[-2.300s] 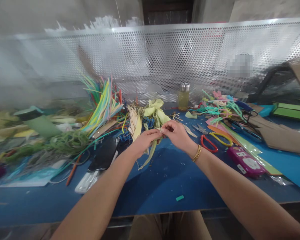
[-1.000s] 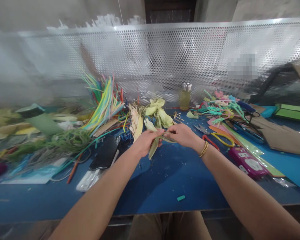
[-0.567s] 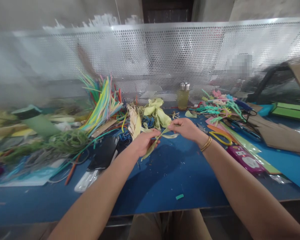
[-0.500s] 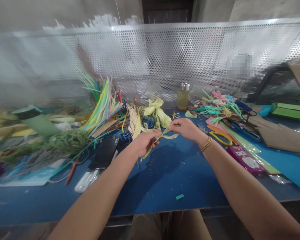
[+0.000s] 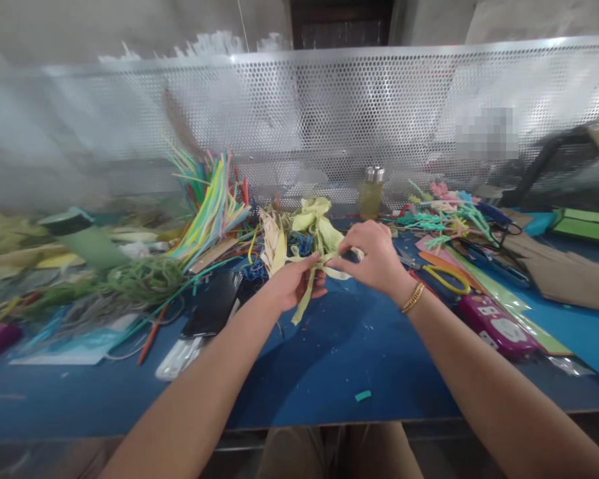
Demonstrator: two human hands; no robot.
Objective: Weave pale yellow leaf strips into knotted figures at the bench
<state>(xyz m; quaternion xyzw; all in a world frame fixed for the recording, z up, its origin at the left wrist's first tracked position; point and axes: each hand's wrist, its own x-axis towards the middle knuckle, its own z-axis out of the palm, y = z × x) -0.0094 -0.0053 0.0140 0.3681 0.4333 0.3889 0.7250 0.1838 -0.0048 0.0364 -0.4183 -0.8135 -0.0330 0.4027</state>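
- At frame centre, over the blue table (image 5: pixel 329 359), the left hand (image 5: pixel 292 286) and right hand (image 5: pixel 374 259) both pinch a pale green husk strip (image 5: pixel 303 306); its tail hangs below the left hand.
- Looks like twisting or knotting; the next move needs both ends kept taut.
- Husk pile (image 5: pixel 314 219) just behind.

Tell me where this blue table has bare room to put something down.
The widest bare patch of table lies between the forearms, only a green scrap on it. Another: front edge left, below the phone. Crowded: straws left, husks behind the left hand and right hand, both pinching a strip, scissors and pink case right.
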